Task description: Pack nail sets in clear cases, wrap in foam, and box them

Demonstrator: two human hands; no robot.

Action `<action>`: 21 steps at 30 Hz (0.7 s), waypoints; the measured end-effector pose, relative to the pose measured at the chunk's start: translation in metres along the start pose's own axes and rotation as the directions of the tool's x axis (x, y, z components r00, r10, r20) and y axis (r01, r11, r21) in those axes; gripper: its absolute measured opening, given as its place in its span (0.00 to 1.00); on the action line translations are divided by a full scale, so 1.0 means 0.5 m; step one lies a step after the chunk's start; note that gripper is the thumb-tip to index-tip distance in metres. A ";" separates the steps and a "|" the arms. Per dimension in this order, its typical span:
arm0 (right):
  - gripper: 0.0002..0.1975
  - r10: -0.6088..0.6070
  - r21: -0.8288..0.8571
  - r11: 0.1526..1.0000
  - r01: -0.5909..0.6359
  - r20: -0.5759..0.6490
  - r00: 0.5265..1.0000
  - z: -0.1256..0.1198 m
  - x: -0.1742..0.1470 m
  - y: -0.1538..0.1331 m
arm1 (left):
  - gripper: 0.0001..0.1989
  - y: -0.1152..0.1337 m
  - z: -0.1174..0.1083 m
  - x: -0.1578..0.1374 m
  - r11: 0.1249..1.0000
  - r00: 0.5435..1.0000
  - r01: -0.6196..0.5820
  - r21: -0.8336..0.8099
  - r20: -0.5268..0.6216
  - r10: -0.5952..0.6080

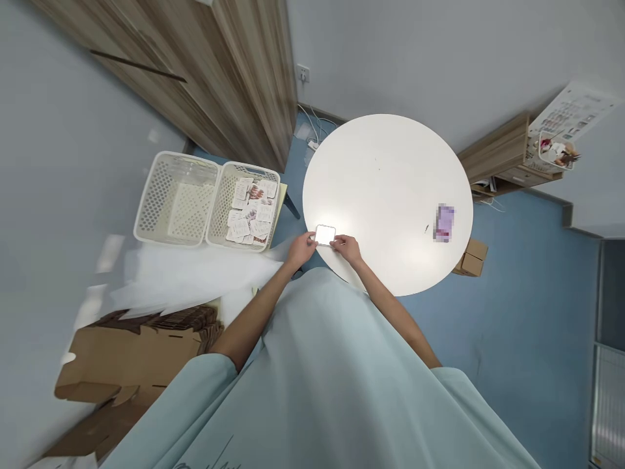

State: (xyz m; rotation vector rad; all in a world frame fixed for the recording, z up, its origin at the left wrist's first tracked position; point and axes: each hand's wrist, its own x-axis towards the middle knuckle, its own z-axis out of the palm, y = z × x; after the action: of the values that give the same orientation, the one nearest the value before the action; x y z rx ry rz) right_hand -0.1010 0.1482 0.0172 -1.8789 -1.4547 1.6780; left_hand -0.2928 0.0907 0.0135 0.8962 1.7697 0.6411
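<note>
Between my two hands, over the near left edge of the round white table (385, 189), is a small white card-like piece (325, 235) with rounded corners and a thin darker rim. Its face is so bright that no print shows. The fingers of my left hand (303, 249) pinch its left side. On the opposite side, my right hand (346, 247) grips the right edge between thumb and fingers. Left of the table, a white basket (215, 218) holds several similar-sized printed cards (249, 218).
A second white basket (161, 166) adjoins the card basket. Below lie white plastic sheeting (195, 277) and flattened cardboard boxes (131, 358). A pixelated purple item (444, 223) is at the table's right. A wooden cabinet (234, 71) stands behind, a brown box (473, 258) on the right floor.
</note>
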 end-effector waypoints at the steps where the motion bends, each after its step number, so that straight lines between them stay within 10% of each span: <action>1: 0.12 0.003 -0.030 1.000 -0.003 -0.008 1.000 0.002 -0.001 0.002 | 0.25 -0.001 0.000 -0.001 0.999 1.000 -0.015 0.043 0.000 0.015; 12: 0.13 -0.071 -0.249 0.967 0.058 -0.041 0.997 -0.002 -0.025 -0.011 | 0.19 -0.009 -0.008 -0.044 0.998 0.998 -0.065 -0.019 -0.019 0.065; 21: 0.13 -0.265 -0.320 0.896 0.307 0.167 0.950 0.049 -0.090 -0.099 | 0.18 -0.084 -0.112 -0.169 0.984 0.989 0.076 0.159 -0.136 -0.055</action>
State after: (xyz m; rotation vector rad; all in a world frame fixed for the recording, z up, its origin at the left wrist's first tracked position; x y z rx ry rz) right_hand -0.1403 0.1271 0.0729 -1.6272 -2.0739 1.4928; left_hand -0.3386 -0.0032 0.0467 0.9196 1.9846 0.5279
